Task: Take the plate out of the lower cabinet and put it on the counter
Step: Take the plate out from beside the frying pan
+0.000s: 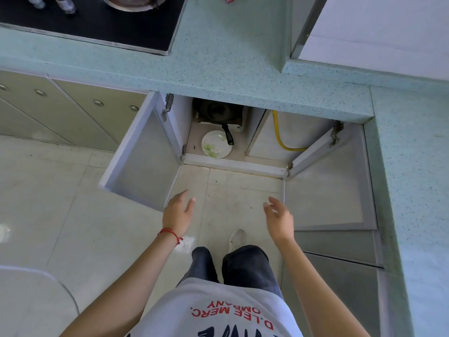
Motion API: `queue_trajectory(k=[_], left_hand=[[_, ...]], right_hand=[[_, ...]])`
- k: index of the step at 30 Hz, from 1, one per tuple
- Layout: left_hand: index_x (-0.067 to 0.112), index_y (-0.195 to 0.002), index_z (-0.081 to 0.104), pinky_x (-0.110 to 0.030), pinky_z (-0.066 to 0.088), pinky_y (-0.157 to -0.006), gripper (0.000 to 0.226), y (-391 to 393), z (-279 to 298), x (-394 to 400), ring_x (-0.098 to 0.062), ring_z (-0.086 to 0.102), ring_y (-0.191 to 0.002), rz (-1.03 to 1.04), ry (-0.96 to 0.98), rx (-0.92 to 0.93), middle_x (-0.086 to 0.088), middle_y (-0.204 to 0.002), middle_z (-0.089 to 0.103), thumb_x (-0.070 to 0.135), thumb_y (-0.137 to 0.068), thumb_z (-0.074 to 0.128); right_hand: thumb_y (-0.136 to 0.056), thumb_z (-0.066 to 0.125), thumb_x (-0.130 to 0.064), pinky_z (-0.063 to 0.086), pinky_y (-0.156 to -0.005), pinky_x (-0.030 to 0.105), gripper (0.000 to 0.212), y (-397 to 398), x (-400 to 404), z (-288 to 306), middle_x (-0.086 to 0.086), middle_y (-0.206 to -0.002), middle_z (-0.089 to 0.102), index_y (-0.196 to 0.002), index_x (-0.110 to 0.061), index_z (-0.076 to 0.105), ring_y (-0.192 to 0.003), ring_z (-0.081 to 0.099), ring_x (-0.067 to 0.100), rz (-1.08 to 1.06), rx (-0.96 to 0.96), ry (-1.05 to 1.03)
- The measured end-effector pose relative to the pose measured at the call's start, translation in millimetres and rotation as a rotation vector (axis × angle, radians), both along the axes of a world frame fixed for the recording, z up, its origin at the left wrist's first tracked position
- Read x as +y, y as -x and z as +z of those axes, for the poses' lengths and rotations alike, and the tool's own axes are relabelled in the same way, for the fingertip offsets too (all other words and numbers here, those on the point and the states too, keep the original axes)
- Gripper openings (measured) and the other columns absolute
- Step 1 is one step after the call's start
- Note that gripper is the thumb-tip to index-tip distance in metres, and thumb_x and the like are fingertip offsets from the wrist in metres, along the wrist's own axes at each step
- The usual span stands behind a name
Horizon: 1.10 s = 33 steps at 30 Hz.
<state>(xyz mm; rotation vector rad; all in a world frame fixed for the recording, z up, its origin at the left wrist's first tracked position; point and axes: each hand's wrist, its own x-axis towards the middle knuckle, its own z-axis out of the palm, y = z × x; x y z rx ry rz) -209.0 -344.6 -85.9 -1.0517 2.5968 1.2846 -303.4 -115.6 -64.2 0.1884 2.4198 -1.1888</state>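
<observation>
White plate [216, 147] lies far ahead in the cabinet [239, 164], between both hands; left hand [178, 216] and right hand [279, 221] are empty, fingers spread.

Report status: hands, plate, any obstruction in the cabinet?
Left hand and right hand open, empty, over the floor. Round white plate with green marks on cabinet floor, both doors open. Black pan handle overlaps plate's rim.
</observation>
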Motion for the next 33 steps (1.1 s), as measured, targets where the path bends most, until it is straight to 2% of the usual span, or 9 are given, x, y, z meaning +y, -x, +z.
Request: queue_trajectory(k=[4, 8, 13, 24, 33], left_hand=[[0.002, -0.130, 0.040, -0.044, 0.034, -0.105, 0.043, 14, 0, 2, -0.031, 0.039, -0.129, -0.221, 0.174, -0.026, -0.019, -0.138, 0.046, 0.024, -0.093, 0.043], [0.006, -0.136, 0.031, -0.044, 0.027, -0.110, 0.047, 35, -7, 5, -0.028, 0.028, -0.137, -0.360, 0.268, -0.123, -0.014, -0.146, 0.037, 0.028, -0.094, 0.037], [0.008, -0.137, 0.028, -0.045, 0.024, -0.112, 0.048, 65, -17, 13, -0.028, 0.025, -0.139, -0.400, 0.318, -0.158, -0.013, -0.148, 0.033, 0.028, -0.094, 0.036], [0.009, -0.139, 0.026, -0.045, 0.021, -0.114, 0.050, 127, -66, 11, -0.027, 0.023, -0.140, -0.403, 0.330, -0.201, -0.012, -0.149, 0.031, 0.029, -0.094, 0.036], [0.010, -0.140, 0.022, -0.042, 0.018, -0.116, 0.051, 184, -155, -37, -0.024, 0.019, -0.141, -0.483, 0.369, -0.204, -0.010, -0.151, 0.028, 0.032, -0.095, 0.032]], right_hand=[[-0.095, 0.042, -0.031, 0.039, -0.097, 0.035, 0.043, 12, -15, -7, 0.007, -0.143, 0.040, -0.133, -0.012, 0.039, -0.126, 0.042, 0.026, 0.372, 0.118, -0.188], [-0.095, 0.038, -0.033, 0.037, -0.104, 0.040, 0.046, 31, -24, -16, 0.007, -0.148, 0.031, -0.137, -0.014, 0.033, -0.133, 0.032, 0.025, 0.510, 0.125, -0.275], [-0.096, 0.036, -0.034, 0.026, -0.110, 0.039, 0.047, 63, -27, -29, 0.008, -0.151, 0.027, -0.138, -0.013, 0.029, -0.137, 0.024, 0.025, 0.634, 0.153, -0.341], [-0.096, 0.036, -0.033, 0.026, -0.110, 0.037, 0.046, 133, -41, -79, 0.009, -0.149, 0.030, -0.137, -0.013, 0.031, -0.136, 0.026, 0.025, 0.688, 0.211, -0.345], [-0.095, 0.039, -0.032, 0.021, -0.112, 0.036, 0.048, 182, -84, -168, 0.011, -0.148, 0.033, -0.137, -0.011, 0.031, -0.136, 0.028, 0.025, 0.619, 0.229, -0.330]])
